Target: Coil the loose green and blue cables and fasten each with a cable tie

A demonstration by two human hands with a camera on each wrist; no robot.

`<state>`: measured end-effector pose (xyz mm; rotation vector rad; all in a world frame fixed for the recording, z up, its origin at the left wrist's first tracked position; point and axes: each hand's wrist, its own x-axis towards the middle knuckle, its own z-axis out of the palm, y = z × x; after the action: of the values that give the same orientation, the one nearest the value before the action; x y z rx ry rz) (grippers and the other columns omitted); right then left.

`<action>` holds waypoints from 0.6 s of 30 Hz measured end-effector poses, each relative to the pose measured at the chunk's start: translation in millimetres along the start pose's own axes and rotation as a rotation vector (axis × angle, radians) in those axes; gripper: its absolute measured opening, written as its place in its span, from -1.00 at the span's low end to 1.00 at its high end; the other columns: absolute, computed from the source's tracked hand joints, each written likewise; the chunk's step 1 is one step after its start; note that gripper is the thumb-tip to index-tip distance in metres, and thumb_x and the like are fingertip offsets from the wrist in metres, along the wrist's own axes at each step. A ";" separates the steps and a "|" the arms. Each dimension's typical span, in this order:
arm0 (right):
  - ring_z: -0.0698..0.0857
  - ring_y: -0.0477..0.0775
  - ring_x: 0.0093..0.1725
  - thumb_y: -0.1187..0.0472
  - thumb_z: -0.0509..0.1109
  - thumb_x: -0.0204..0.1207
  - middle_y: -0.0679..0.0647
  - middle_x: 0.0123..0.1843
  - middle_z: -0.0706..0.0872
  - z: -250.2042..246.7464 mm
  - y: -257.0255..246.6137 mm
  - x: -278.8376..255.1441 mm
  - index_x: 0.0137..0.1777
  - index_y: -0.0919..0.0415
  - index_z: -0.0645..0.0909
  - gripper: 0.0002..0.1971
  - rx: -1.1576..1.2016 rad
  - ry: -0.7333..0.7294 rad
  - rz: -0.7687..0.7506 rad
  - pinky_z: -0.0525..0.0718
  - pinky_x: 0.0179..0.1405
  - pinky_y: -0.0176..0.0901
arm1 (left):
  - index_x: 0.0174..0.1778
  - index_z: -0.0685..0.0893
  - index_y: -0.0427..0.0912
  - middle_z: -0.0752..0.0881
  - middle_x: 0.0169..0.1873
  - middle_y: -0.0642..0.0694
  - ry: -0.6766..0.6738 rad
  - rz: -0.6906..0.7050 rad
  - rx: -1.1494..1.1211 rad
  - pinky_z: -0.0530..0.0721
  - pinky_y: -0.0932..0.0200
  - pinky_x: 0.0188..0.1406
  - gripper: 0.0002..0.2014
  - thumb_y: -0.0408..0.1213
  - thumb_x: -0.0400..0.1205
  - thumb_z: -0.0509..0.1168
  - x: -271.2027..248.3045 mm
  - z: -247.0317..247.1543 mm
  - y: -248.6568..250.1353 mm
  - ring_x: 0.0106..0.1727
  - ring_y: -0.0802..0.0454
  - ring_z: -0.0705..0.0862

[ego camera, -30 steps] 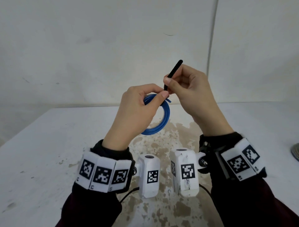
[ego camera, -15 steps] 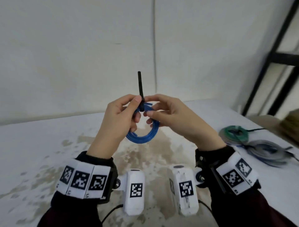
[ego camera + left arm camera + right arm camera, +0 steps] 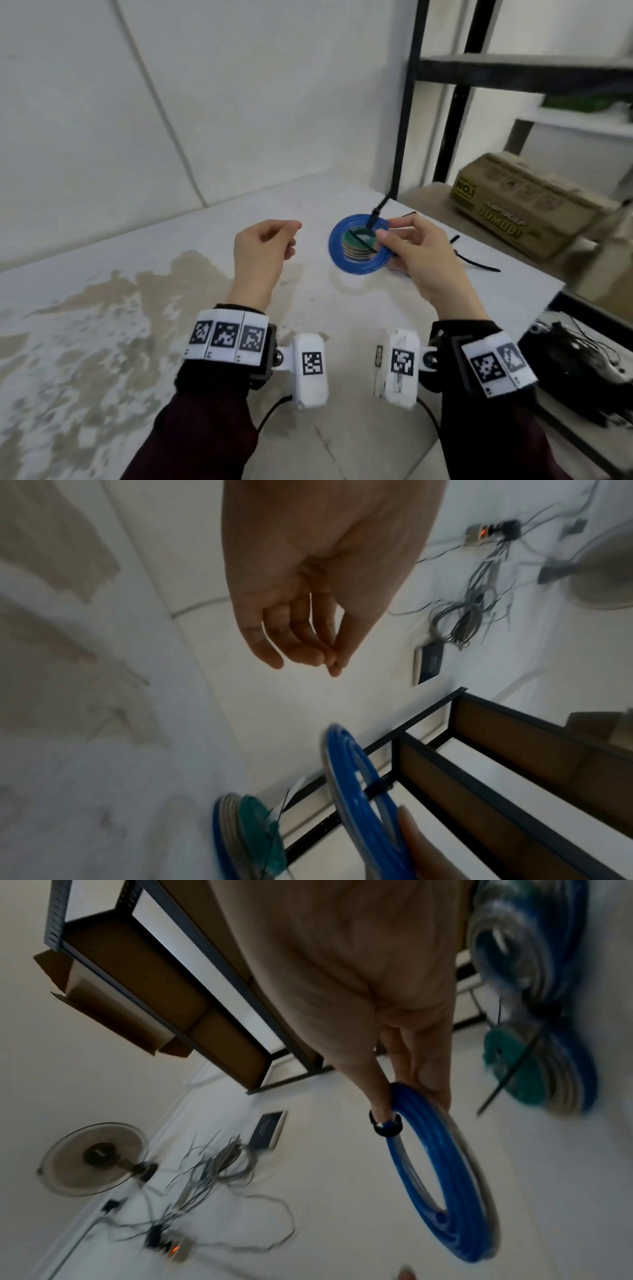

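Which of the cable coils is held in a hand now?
The blue coil with a black tie, held in the right hand; the other coils lie stacked on the table.

1. A cardboard box (image 3: 524, 205) is sitting on the shelf at the far right, showing "NO.1" on its end face.
2. The same box is carrying "JUMBO" in large letters along its long side; smaller print above it is blurring out.
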<state>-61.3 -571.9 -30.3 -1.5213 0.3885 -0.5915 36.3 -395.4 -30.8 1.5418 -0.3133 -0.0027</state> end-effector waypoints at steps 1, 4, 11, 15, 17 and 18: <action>0.72 0.05 -0.31 0.36 0.44 0.52 0.31 -0.10 0.70 -11.4 5.1 7.8 -0.11 0.16 0.55 -0.87 -0.034 0.058 0.009 0.75 -0.39 -0.13 | -0.13 0.78 -0.28 0.61 -0.48 -0.05 -0.012 -0.041 -0.019 0.64 0.28 -0.30 -0.91 -0.36 0.58 0.37 3.6 8.3 -5.7 -0.45 0.11 0.56; 0.71 0.01 -0.39 0.33 0.46 0.52 0.24 -0.20 0.72 -42.1 16.9 27.3 -0.02 0.03 0.60 -0.82 -0.111 0.201 -0.018 0.68 -0.47 -0.26 | -0.12 0.76 -0.27 0.58 -0.47 -0.06 -0.044 -0.155 -0.091 0.64 0.26 -0.32 -0.94 -0.37 0.58 0.39 11.9 25.4 -22.6 -0.46 0.09 0.53; 0.67 -0.01 -0.45 0.32 0.50 0.46 0.16 -0.34 0.74 -74.3 32.1 55.3 -0.02 0.15 0.74 -0.87 -0.255 0.296 0.004 0.62 -0.43 -0.29 | -0.21 0.65 -0.22 0.54 -0.51 -0.04 -0.011 -0.351 -0.308 0.60 0.24 -0.33 -0.91 -0.38 0.61 0.35 23.8 40.4 -49.5 -0.54 0.13 0.52; 0.69 0.03 -0.38 0.29 0.56 0.40 0.13 -0.33 0.74 -72.5 37.7 61.5 -0.11 0.05 0.74 -0.86 -0.336 0.307 0.026 0.73 -0.24 -0.11 | -0.21 0.64 -0.22 0.54 -0.55 -0.04 0.062 -0.492 -0.466 0.58 0.29 -0.47 -0.91 -0.40 0.62 0.32 32.7 42.5 -62.9 -0.60 0.14 0.51; 0.63 -0.09 -0.38 0.21 0.57 0.40 -0.01 -0.37 0.69 -71.9 38.7 61.3 -0.12 -0.02 0.72 -0.87 -0.441 0.318 0.013 0.64 -0.27 -0.22 | -0.23 0.62 -0.24 0.54 -0.57 -0.04 0.075 -0.504 -0.511 0.58 0.29 -0.47 -0.89 -0.42 0.63 0.30 34.1 41.4 -68.2 -0.61 0.14 0.51; 0.60 -0.15 -0.37 0.19 0.56 0.41 -0.05 -0.37 0.66 -72.0 39.8 61.4 -0.11 -0.04 0.71 -0.87 -0.491 0.326 0.005 0.55 -0.33 -0.28 | -0.22 0.62 -0.24 0.55 -0.58 -0.04 0.069 -0.489 -0.517 0.59 0.28 -0.46 -0.89 -0.42 0.63 0.29 33.9 40.7 -70.1 -0.60 0.13 0.51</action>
<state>-49.3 -668.0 -64.4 -1.8913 0.8339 -0.7819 74.2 -444.5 -92.9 1.0673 0.1228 -0.3858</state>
